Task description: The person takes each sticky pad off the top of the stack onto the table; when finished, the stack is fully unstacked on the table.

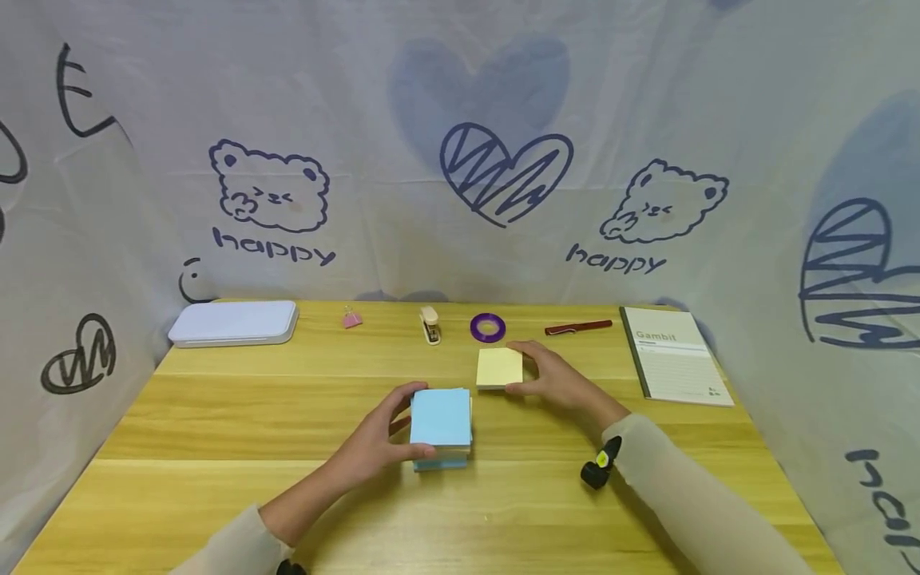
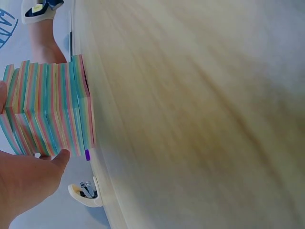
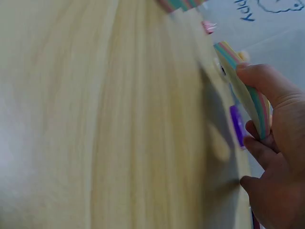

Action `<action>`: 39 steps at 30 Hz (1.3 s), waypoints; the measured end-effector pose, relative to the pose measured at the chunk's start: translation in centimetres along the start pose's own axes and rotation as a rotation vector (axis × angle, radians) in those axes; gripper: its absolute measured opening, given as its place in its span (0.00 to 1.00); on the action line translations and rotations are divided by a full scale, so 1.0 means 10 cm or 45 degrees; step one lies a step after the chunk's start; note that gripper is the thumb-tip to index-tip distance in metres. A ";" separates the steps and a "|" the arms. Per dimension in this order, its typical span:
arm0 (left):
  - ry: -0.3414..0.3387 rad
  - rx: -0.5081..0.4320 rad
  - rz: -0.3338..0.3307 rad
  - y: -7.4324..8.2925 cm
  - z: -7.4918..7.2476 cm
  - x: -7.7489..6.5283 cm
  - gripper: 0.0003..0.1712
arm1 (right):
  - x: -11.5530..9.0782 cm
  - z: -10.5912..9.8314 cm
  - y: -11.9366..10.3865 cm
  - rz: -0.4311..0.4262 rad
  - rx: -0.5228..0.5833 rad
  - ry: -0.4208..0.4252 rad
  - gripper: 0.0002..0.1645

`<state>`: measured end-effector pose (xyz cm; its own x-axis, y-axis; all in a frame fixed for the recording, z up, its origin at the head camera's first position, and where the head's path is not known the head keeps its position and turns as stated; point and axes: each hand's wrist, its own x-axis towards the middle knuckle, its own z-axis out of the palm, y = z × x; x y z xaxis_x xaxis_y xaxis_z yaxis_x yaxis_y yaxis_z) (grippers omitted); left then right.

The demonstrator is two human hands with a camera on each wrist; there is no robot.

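Observation:
A tall stack of sticky notes (image 1: 441, 418) with a blue top stands near the middle of the table. Its layered pink, yellow and teal edges (image 2: 47, 107) show in the left wrist view, where the pads sit slightly out of line. My left hand (image 1: 384, 431) grips the stack from the left, thumb at the near side and fingers at the far side. To the right and further back, my right hand (image 1: 553, 379) pinches a thinner yellow-topped sticky note pad (image 1: 499, 368) by its right side. In the right wrist view this pad (image 3: 245, 88) is held off the tabletop.
Along the back lie a white case (image 1: 233, 323), a pink binder clip (image 1: 351, 319), a small stapler (image 1: 430, 325), a purple tape roll (image 1: 488, 327) and a dark red pen (image 1: 578, 327). A notebook (image 1: 676, 355) lies at the right. Printed cloth (image 1: 388, 224) hangs around the table.

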<state>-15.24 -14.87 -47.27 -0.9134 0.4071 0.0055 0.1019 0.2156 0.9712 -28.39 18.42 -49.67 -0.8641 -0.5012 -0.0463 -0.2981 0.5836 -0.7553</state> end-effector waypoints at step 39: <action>-0.033 -0.005 0.011 -0.03 -0.02 0.03 0.52 | -0.21 0.04 -0.27 -0.057 -0.153 -0.066 0.56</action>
<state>-15.59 -15.03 -47.52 -0.9020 0.4316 0.0075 0.1079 0.2085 0.9721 -25.56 17.64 -47.78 -0.8276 -0.5590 -0.0507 -0.3849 0.6310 -0.6736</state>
